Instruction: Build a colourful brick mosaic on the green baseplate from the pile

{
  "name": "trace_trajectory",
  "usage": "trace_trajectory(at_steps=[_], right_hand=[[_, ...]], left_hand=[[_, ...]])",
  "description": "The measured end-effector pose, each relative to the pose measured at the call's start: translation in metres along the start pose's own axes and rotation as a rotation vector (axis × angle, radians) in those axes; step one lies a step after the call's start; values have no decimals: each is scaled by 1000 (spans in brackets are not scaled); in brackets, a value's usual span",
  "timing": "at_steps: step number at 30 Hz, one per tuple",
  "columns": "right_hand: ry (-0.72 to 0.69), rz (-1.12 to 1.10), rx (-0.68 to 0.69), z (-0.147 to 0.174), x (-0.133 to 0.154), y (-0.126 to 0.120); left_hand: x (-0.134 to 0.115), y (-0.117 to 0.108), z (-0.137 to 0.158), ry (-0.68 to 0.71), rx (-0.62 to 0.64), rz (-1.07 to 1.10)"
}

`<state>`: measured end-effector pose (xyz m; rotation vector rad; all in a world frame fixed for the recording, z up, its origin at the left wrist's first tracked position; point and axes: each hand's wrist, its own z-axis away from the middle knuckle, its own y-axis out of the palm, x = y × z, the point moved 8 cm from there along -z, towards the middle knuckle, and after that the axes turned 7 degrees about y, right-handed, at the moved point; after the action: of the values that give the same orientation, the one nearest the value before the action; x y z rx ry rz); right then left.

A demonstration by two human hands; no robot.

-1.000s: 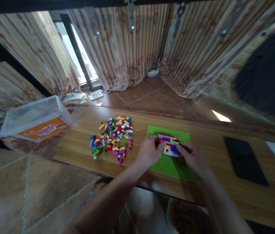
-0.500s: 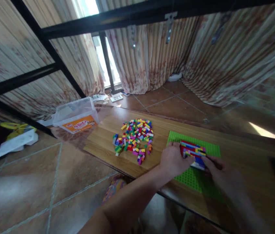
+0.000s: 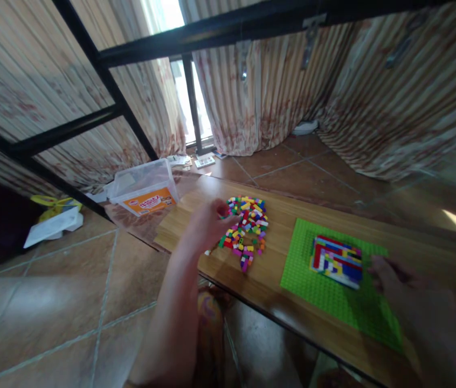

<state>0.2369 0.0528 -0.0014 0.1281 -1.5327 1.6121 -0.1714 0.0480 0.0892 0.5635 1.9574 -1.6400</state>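
My left hand is over the left side of a pile of small coloured building bricks, its thumb and forefinger apart with nothing visible between them. A green studded baseplate lies to the right on the table. On it sits a flat rectangular build of multicoloured bricks, with red, blue, yellow and white rows. My right hand hovers at the baseplate's right edge, just right of the build and apart from it. Its fingers are curled together and somewhat blurred; what they hold, if anything, is hidden.
The wooden table runs across the view. A clear plastic box with an orange label stands at its far left end. Black metal bars cross above, before striped curtains. Papers lie on the tiled floor.
My left hand has let go of the brick build and moved left to the brick pile. My right hand has drawn away to the right, leaving the build on the baseplate. The view has shifted slightly.
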Motion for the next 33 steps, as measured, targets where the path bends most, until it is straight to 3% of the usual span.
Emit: trace_trajectory(at_steps=[3,7,11,13,16,18,19,22,24,26,29,33], right_hand=[[-48,-52,-1,3,3,-3],[-121,-131,-23,7,-1,-7],[-166,-195,-26,7,-6,-12],[-175,-231,-30,4,-8,-13],[-197,-284,-62,4,-5,-11],[-249,-344,-113,14,3,-10],[-310,-411,-98,23,12,-8],[-531,-545,80,62,46,6],[-677,-499,175,89,67,13],[-724,-457,198,102,77,16],[-744,-381,113,102,78,13],[-694,-334,-88,87,67,2]], left_hand=[[37,-17,33,-140,-10,-171],[66,-4,62,-210,-33,-191],[68,16,61,-142,-26,-208],[67,15,59,-154,-94,-174],[61,16,62,-216,-212,162],[46,34,63,-245,-188,584],[33,49,62,-252,-112,797],[-13,90,59,-261,51,1181],[-42,113,54,-248,118,1276],[-67,135,48,-212,179,1303],[-94,161,43,-141,240,1281],[-111,181,46,-115,287,1268]])
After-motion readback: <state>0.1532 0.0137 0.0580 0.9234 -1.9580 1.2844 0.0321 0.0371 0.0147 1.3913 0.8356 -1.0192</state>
